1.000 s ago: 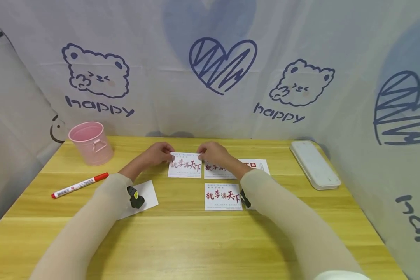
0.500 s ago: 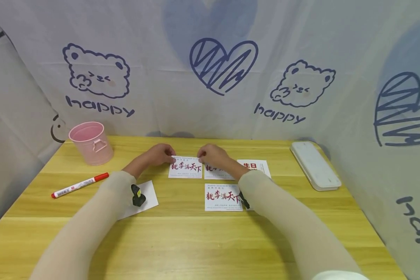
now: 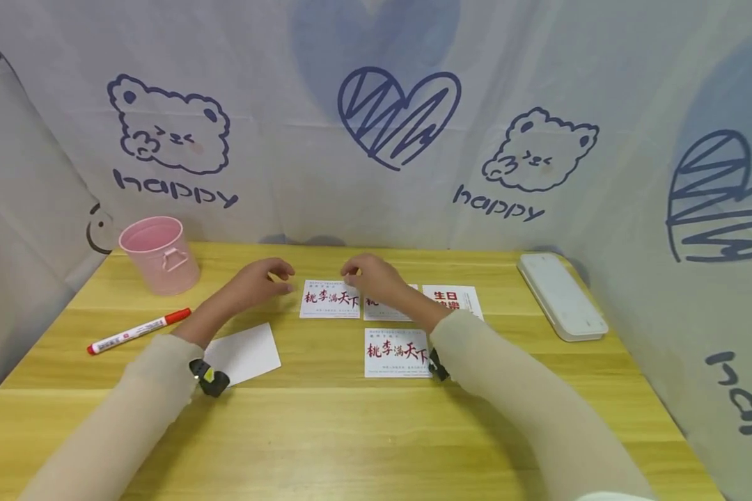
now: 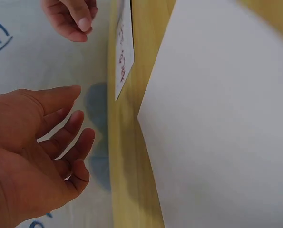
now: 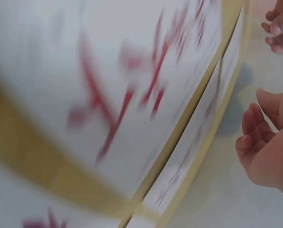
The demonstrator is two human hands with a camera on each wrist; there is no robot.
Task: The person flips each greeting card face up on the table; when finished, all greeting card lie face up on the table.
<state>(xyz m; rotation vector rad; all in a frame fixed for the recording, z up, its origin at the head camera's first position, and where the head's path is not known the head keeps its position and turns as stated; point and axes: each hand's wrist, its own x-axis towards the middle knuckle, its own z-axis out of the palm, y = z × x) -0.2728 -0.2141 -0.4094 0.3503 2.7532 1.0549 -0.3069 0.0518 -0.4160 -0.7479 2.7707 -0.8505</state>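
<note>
Yellow wood-grain table (image 3: 351, 424), walled on three sides by pale cloth (image 3: 326, 174) printed with bears, hearts and "happy". From left: a pink bucket (image 3: 159, 255), a red marker (image 3: 139, 331), a blank card (image 3: 243, 354). The left hand (image 3: 258, 280) hovers with fingers loosely spread, gripping nothing, just left of the printed card (image 3: 331, 300). That card lies flat, long axis left to right, lettering upright toward the person. The right hand (image 3: 372, 276), fingers curled and apparently empty, hovers above the neighbouring card (image 3: 385, 309). A white case (image 3: 562, 295) lies far right.
</note>
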